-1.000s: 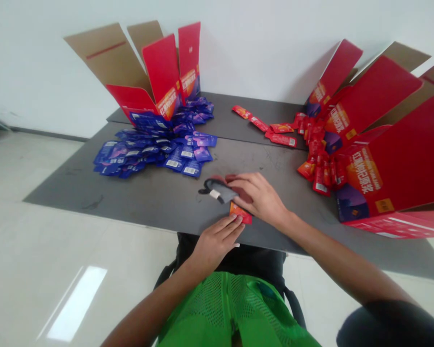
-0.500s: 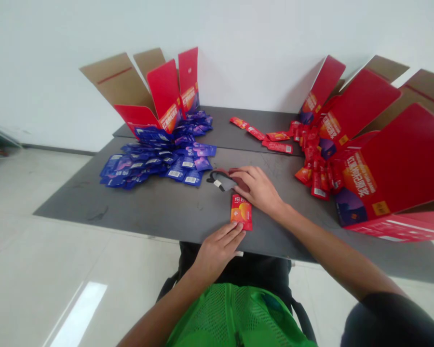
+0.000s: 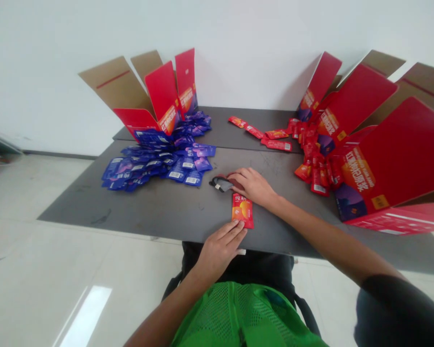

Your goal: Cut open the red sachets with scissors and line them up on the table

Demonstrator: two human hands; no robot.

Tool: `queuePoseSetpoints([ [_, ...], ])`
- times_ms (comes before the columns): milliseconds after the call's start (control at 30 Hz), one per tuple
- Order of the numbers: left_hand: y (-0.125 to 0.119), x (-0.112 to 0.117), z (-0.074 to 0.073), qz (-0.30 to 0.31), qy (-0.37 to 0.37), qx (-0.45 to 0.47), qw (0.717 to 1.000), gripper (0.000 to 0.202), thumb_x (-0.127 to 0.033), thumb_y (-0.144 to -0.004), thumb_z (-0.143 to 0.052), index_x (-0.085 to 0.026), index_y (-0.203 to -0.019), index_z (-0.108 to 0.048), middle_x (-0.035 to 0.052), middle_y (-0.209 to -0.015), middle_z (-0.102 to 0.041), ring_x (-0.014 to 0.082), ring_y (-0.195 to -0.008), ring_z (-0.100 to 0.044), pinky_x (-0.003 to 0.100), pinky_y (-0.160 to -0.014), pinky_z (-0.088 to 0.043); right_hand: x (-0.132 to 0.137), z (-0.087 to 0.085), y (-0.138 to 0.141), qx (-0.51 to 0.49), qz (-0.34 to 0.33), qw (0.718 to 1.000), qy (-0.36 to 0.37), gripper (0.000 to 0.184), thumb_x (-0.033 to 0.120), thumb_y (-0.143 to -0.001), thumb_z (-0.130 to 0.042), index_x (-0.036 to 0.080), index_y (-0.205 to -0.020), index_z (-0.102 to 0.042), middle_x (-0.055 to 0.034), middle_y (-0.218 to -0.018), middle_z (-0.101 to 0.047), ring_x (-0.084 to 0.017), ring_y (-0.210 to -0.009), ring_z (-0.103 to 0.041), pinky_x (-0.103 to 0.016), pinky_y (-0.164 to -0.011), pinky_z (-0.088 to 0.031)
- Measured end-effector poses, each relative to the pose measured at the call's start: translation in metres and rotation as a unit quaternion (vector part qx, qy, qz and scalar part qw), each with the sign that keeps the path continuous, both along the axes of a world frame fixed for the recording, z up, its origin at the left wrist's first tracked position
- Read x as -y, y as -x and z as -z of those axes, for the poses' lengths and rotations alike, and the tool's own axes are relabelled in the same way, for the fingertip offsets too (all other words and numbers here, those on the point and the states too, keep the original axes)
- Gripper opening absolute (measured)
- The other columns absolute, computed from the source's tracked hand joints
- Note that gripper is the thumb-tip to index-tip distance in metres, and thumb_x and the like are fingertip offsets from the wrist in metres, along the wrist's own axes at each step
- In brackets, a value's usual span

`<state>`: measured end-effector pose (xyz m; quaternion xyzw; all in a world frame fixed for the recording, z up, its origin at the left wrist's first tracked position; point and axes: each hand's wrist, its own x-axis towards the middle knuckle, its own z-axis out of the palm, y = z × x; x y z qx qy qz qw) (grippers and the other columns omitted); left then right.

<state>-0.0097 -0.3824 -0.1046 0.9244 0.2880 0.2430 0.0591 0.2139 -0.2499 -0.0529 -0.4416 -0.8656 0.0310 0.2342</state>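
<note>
A red and orange sachet (image 3: 242, 208) lies flat on the grey table in front of me, printed side up. My left hand (image 3: 221, 244) rests its outstretched fingers on the sachet's near edge; the hand is open, laid flat rather than wrapped round it. Just beyond the sachet's far end, my right hand (image 3: 256, 185) is closed on a small grey and dark-red item (image 3: 222, 184) with a black edge and a pale tag. My fingers cover part of that item, so its exact kind is unclear.
Blue sachets (image 3: 141, 164) are heaped at the left before open red cartons (image 3: 135, 118). On the right, more red sachets (image 3: 316, 164) spill beside large open red cartons (image 3: 386, 159). Several red sachets (image 3: 255, 131) lie across the back. The table (image 3: 166, 207) ends close to my body.
The grey and dark-red item has shifted and turned slightly in my right hand, its black edge bunching closer. My left hand stays on the sachet. The view has moved slightly.
</note>
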Motion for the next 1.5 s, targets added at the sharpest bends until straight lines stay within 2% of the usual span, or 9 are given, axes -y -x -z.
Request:
queuePoseSetpoints([
  [267,-0.006,0.004,-0.015,-0.024,0.0,-0.032,0.999,0.058,-0.044,-0.099,-0.07,-0.015,-0.148,-0.055,0.012,-0.153,-0.056,0.0301,-0.14,-0.053,0.046,-0.117,-0.049,0.042,-0.032,-0.022,-0.151,0.091,0.982,-0.071,0.033,0.039,-0.104,-0.055,0.027,-0.135,-0.059,-0.0111,-0.133,-0.065,-0.03,-0.123,-0.059,-0.051,-0.106,-0.048],
  [433,-0.013,0.006,-0.015,-0.047,-0.03,-0.059,0.997,0.066,-0.047,-0.098,-0.07,-0.013,-0.151,-0.051,0.0141,-0.161,-0.046,0.0335,-0.144,-0.047,0.048,-0.114,-0.049,0.069,-0.014,-0.046,-0.182,0.135,0.973,-0.044,0.029,0.04,-0.104,-0.055,0.028,-0.13,-0.06,-0.0093,-0.128,-0.067,-0.028,-0.119,-0.061,-0.049,-0.103,-0.05],
  [633,-0.007,0.017,-0.009,-0.041,-0.037,-0.045,0.997,0.048,-0.024,-0.104,-0.062,-0.015,-0.15,-0.052,0.0135,-0.143,-0.062,0.0299,-0.132,-0.057,0.047,-0.107,-0.051,0.087,0.014,-0.068,-0.185,0.182,0.966,-0.01,0.03,0.045,-0.104,-0.055,0.026,-0.127,-0.062,-0.0106,-0.124,-0.068,-0.029,-0.115,-0.062,-0.049,-0.101,-0.05],
  [800,0.007,0.027,-0.008,-0.042,-0.021,0.03,0.998,0.038,-0.014,-0.106,-0.052,-0.018,-0.144,-0.059,0.0107,-0.115,-0.069,0.0248,-0.108,-0.066,0.041,-0.093,-0.058,0.087,0.019,-0.072,-0.2,0.191,0.961,-0.01,0.031,0.046,-0.103,-0.055,0.026,-0.125,-0.063,-0.0114,-0.123,-0.068,-0.03,-0.114,-0.063,-0.051,-0.101,-0.051],
  [967,0.013,0.023,-0.013,-0.043,-0.002,0.119,0.992,0.034,-0.015,-0.106,-0.054,-0.021,-0.138,-0.064,0.0092,-0.116,-0.07,0.0219,-0.105,-0.068,0.035,-0.092,-0.06,0.084,0.022,-0.072,-0.242,0.217,0.945,-0.017,0.033,0.05,-0.102,-0.055,0.026,-0.123,-0.065,-0.0112,-0.117,-0.069,-0.03,-0.108,-0.065,-0.051,-0.097,-0.053],
  [1067,0.016,0.017,-0.021,-0.107,0.012,0.212,0.971,0.024,-0.016,-0.104,-0.059,-0.019,-0.125,-0.07,0.0083,-0.109,-0.073,0.0194,-0.098,-0.071,0.031,-0.091,-0.06,0.085,0.023,-0.073,-0.257,0.233,0.938,-0.022,0.035,0.052,-0.102,-0.055,0.025,-0.122,-0.066,-0.011,-0.115,-0.069,-0.03,-0.107,-0.065,-0.05,-0.097,-0.053],
  [1233,0.02,0.008,-0.028,-0.256,0.184,0.325,0.891,0.017,-0.033,-0.102,-0.065,-0.019,-0.104,-0.076,0.0035,-0.089,-0.076,0.0167,-0.079,-0.073,0.024,-0.071,-0.059,0.086,0.021,-0.074,-0.272,0.248,0.929,-0.024,0.038,0.054,-0.101,-0.055,0.024,-0.121,-0.066,-0.0103,-0.11,-0.069,-0.028,-0.101,-0.064,-0.046,-0.092,-0.053],
  [1367,0.014,0.003,-0.023,-0.286,0.243,0.35,0.858,0.033,-0.04,-0.099,-0.067,-0.017,-0.123,-0.07,0.0014,-0.082,-0.073,0.0164,-0.075,-0.072,0.025,-0.073,-0.059,0.086,0.021,-0.074,-0.279,0.256,0.925,-0.031,0.038,0.054,-0.101,-0.057,0.023,-0.12,-0.067,-0.0093,-0.108,-0.069,-0.027,-0.098,-0.064,-0.044,-0.09,-0.052],
  [1500,0.008,0.002,-0.019,-0.311,0.208,0.276,0.885,0.059,-0.037,-0.098,-0.067,-0.016,-0.15,-0.049,-0.005,-0.07,-0.065,0.0151,-0.063,-0.065,0.025,-0.067,-0.056,0.086,0.023,-0.076,-0.283,0.263,0.922,-0.034,0.036,0.053,-0.1,-0.059,0.024,-0.119,-0.068,-0.0089,-0.109,-0.07,-0.027,-0.099,-0.065,-0.044,-0.091,-0.052],
])
